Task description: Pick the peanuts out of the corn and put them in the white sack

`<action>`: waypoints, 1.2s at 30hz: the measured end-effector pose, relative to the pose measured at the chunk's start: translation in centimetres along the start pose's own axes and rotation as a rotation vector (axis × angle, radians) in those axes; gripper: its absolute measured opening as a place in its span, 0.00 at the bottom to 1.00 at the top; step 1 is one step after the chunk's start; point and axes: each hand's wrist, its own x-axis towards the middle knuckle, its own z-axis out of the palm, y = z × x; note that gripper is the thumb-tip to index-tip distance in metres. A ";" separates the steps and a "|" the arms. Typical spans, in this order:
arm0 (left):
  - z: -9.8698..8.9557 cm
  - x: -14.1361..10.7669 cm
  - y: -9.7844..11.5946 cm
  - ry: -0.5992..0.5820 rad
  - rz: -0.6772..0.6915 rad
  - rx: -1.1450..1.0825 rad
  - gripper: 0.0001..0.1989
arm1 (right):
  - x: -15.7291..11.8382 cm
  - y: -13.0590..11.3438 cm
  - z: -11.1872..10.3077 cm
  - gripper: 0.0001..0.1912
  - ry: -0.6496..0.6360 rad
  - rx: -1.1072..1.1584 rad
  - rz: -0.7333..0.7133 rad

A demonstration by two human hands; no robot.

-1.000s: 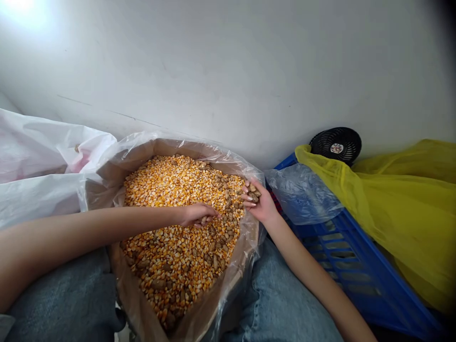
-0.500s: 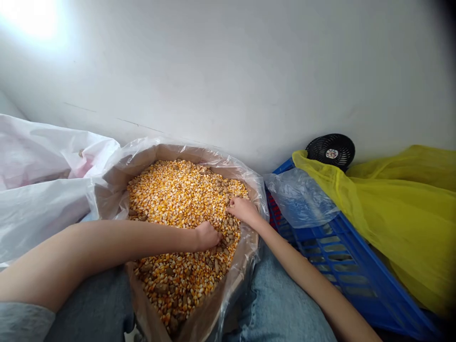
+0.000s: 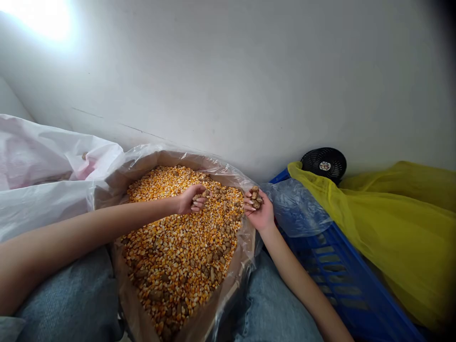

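Note:
Between my knees stands a plastic-lined bag [image 3: 245, 247] filled with yellow corn kernels [image 3: 174, 247]. Unshelled peanuts [image 3: 215, 256] lie scattered among the corn, thickest along the right side. Over the middle of the corn my left hand [image 3: 190, 199] is curled, palm turned up, around a few peanuts [image 3: 202, 195]. My right hand [image 3: 261, 213] is raised at the bag's right rim, its fingers cupped around several peanuts [image 3: 255, 198].
To the right is a blue plastic crate [image 3: 342, 280] with clear plastic [image 3: 299, 209] and yellow mesh [image 3: 384, 223] over it. A black round fan-like grille [image 3: 326, 164] sits behind it by the wall [image 3: 228, 80]. White sacks [image 3: 46, 156] stand at the left.
Both hands have lifted off the corn and turned palm up, with peanuts now showing in them. My left hand moved up and left, my right hand toward the right rim.

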 end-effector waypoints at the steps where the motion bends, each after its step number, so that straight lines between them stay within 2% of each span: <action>1: -0.3 0.0 0.3 0.027 0.012 -0.027 0.07 | 0.0 0.0 -0.1 0.02 -0.013 0.021 0.010; 6: -1.4 0.0 0.8 0.158 0.072 -0.016 0.11 | 0.1 0.1 -0.1 0.06 0.020 0.044 0.009; 9: -1.8 0.1 1.0 0.201 0.117 0.036 0.10 | 0.3 0.2 0.1 0.09 0.123 -0.033 -0.020; 12: -2.1 0.0 1.6 0.230 0.169 0.078 0.08 | 0.8 0.8 0.5 0.10 0.248 -0.221 -0.071; 15: -2.6 -0.2 2.1 0.292 0.218 0.110 0.10 | 2.2 1.5 0.7 0.12 0.288 -0.537 -0.110; 21: -3.7 -0.3 2.5 0.423 0.302 0.147 0.08 | 8.1 2.5 0.5 0.12 0.206 -1.558 -0.237; 23: -4.1 -0.2 2.4 0.451 0.305 0.155 0.08 | 9.8 3.1 0.6 0.13 0.151 -1.840 -0.200; 25: -4.5 0.1 2.3 0.469 0.299 0.161 0.08 | 10.9 3.9 0.6 0.14 0.117 -2.023 -0.125; 28: -4.8 0.4 2.1 0.475 0.282 0.182 0.07 | 11.4 4.8 0.1 0.16 0.120 -2.124 -0.096; 32: -4.3 0.9 2.2 0.462 0.304 0.269 0.08 | 11.2 4.7 -0.3 0.15 0.136 -2.086 -0.132; 34: -3.8 0.6 3.1 0.502 0.370 0.424 0.10 | 11.1 4.4 -0.1 0.16 0.163 -2.018 -0.165; 36: -3.4 -0.7 4.8 0.614 0.490 0.684 0.14 | 10.9 4.3 0.2 0.16 0.188 -1.961 -0.212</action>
